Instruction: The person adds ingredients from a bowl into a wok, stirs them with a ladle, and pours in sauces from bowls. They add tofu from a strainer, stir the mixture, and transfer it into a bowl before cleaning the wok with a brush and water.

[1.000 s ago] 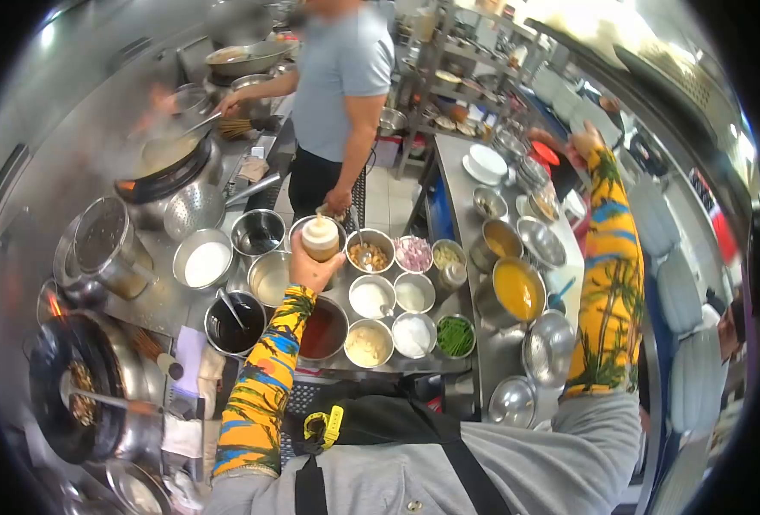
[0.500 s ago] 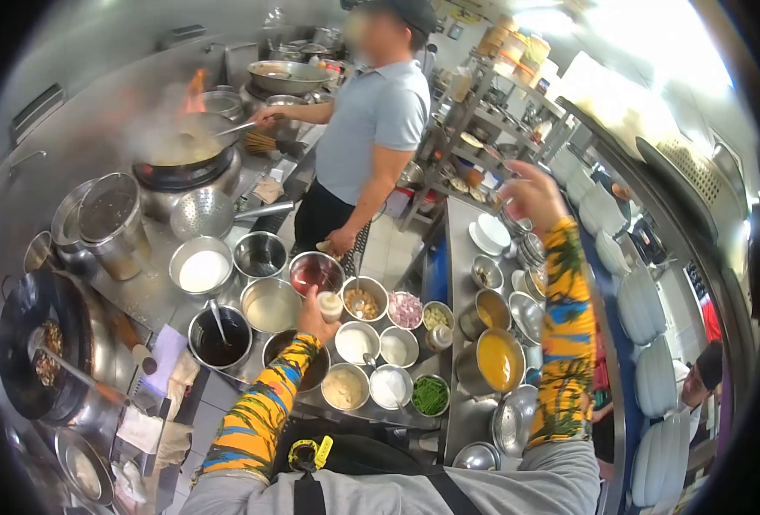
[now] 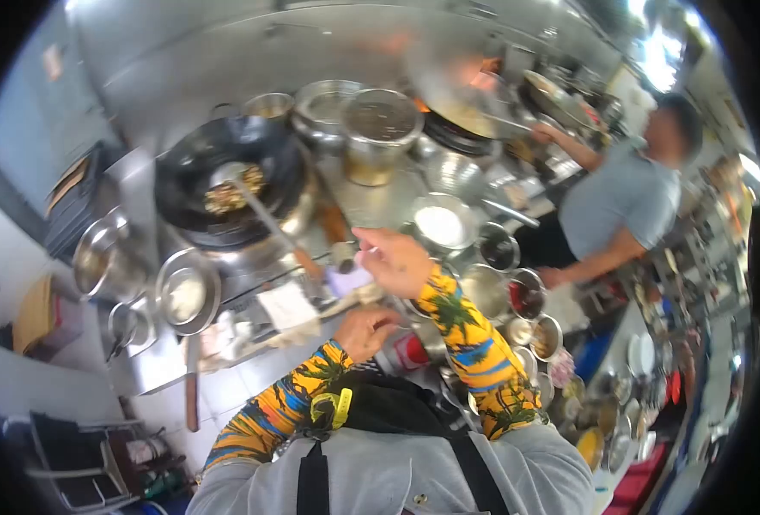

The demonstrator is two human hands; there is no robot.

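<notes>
My right hand (image 3: 397, 262) is over the front edge of the stove, fingers partly stretched out, with nothing visible in it. Lower and closer to my body, my left hand (image 3: 367, 333) has its fingers loosely bent and apart, no object showing in it. Left of both hands sits a black wok (image 3: 187, 167) with browned chopped food (image 3: 234, 190) inside. A ladle (image 3: 264, 210) rests in the wok, its wooden handle end pointing toward my hands without touching them. Folded cloths (image 3: 287, 306) lie on the stove edge left of my hands.
A strainer with pale contents (image 3: 189, 292) stands at the left front. A tall pot (image 3: 380, 129) is behind my hands. Bowls of ingredients, including one of red sauce (image 3: 526, 293), are at right. Another person (image 3: 616, 202) works a flaming wok at the back right.
My view has turned left toward the black wok. My left hand has left the white bottle among the bowls. My right hand has come down from the shelf side to the stove edge.
</notes>
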